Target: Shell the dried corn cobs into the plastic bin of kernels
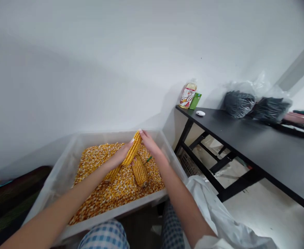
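A yellow corn cob [132, 152] is held over loose kernels [95, 156] in a plastic bin [66, 166], its long axis slanting from lower left to upper right. Its left flank is gripped by the left hand [124, 151]; its upper tip is touched by the right hand [148, 141], whose closure cannot be told.
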Demonstrator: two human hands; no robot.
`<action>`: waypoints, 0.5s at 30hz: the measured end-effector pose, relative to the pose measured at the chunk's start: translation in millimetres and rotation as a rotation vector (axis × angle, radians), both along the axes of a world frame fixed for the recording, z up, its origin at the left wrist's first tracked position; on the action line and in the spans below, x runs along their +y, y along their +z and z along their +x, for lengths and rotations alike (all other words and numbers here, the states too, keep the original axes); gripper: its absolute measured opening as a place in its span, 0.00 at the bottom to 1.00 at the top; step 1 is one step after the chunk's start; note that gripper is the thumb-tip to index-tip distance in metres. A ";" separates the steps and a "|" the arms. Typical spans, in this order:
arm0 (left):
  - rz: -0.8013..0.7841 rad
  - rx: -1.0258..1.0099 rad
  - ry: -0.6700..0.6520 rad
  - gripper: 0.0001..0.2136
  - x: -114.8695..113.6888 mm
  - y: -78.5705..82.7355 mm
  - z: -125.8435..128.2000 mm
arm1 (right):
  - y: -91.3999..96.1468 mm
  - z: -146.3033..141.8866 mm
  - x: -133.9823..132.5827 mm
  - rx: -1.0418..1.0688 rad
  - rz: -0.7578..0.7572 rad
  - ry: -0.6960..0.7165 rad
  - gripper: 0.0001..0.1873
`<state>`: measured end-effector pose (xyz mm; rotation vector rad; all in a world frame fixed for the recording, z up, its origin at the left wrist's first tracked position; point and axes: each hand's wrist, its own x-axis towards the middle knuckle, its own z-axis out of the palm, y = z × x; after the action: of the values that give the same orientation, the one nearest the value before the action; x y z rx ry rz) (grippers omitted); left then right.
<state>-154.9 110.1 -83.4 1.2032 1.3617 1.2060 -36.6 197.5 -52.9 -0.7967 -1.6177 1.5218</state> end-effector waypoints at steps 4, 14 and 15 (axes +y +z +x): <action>0.016 0.040 0.025 0.30 2.1 -7.6 -15.3 | -15.2 -14.5 18.3 0.171 -0.195 0.359 0.16; 0.175 0.573 0.082 0.27 8.6 -29.4 -30.2 | -46.6 -11.5 13.0 0.326 -0.296 0.270 0.17; 0.169 0.593 0.088 0.27 8.6 -30.7 -29.3 | -47.3 -11.6 11.9 0.327 -0.293 0.250 0.17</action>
<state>-184.2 118.7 -114.1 1.7266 1.7799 1.0813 -48.2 209.4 -100.1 -0.4723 -1.3044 1.9832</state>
